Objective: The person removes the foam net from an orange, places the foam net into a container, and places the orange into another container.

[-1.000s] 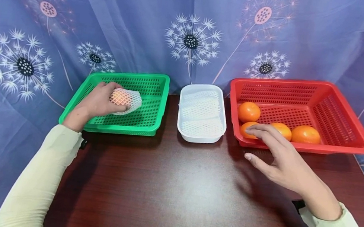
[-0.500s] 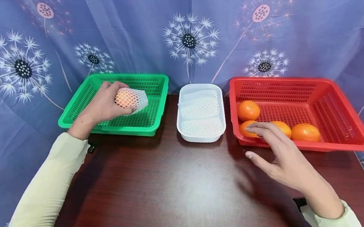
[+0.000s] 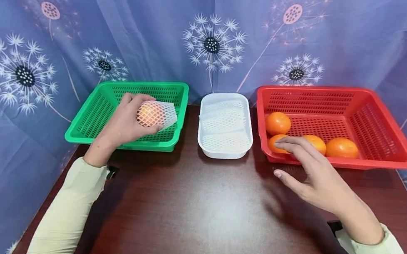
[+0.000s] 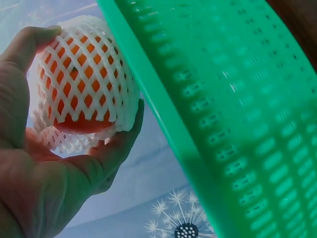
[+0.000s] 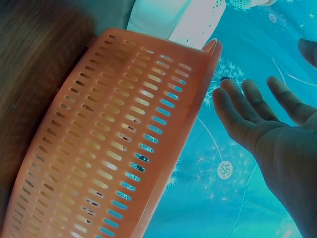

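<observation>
My left hand [image 3: 123,120] grips an orange [image 3: 148,114] in a white foam net sleeve [image 3: 170,115], above the green basket [image 3: 181,120]. In the left wrist view, the thumb and fingers curl round the netted fruit, beside the basket's rim. Part of the sleeve extends past the orange toward the right. My right hand [image 3: 314,181] hovers at the near rim of the red basket [image 3: 387,135], fingers loosely extended and holding nothing. Several bare oranges [image 3: 342,148] lie along the left and near sides of that basket; the hand partly covers two of them.
Between the baskets stands a white plastic tray [image 3: 223,155] with flattened white foam nets [image 3: 224,119] inside. All three containers line the back of the dark wooden table [image 3: 186,209]. A blue dandelion-print cloth [image 3: 154,25] hangs right behind them.
My left hand has carried the netted orange to the right, from the left-middle of the green basket toward its right side. My right hand has barely moved.
</observation>
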A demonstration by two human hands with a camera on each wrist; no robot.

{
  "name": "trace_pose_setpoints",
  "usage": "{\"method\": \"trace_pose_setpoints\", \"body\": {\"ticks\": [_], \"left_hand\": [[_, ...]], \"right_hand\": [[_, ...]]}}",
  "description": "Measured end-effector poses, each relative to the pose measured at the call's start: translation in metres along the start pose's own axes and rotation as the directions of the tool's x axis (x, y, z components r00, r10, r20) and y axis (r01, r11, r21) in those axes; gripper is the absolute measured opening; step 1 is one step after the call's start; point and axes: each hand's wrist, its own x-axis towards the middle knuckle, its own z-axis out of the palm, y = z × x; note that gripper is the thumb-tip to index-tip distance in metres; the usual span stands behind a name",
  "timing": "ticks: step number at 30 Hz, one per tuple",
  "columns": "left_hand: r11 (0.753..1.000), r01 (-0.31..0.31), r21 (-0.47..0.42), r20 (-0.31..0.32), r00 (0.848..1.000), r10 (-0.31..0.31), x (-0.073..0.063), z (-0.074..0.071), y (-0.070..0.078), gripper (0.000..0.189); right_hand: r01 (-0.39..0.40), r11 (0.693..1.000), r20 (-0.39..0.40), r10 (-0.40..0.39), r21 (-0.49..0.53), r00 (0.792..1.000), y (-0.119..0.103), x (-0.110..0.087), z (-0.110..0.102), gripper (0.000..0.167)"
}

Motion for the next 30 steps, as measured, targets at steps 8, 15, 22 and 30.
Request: {"method": "trace_pose_setpoints", "body": {"ticks": [8, 15, 22, 30], "left_hand": [[0.998, -0.036, -0.044, -0.051, 0.998, 0.034, -0.008, 0.009, 0.012, 0.076], [0.993, -0.093, -0.070, -0.066, 0.994, 0.088, -0.015, 0.018, 0.027, 0.080], [0.981, -0.157, -0.113, -0.076, 0.986, 0.149, -0.021, 0.028, 0.044, 0.084], [0.957, -0.223, -0.188, -0.065, 0.975, 0.214, -0.033, 0.035, 0.060, 0.086]], "right_hand": [[0.007, 1.000, -0.009, -0.007, 0.001, 1.000, 0.001, 0.000, -0.001, 0.068], [0.011, 1.000, -0.009, -0.011, 0.008, 1.000, 0.000, 0.001, 0.000, 0.066], [0.008, 1.000, -0.008, -0.008, 0.010, 1.000, -0.002, 0.000, 0.000, 0.068], [0.004, 1.000, -0.012, -0.004, 0.005, 1.000, -0.004, 0.000, -0.001, 0.067]]}}
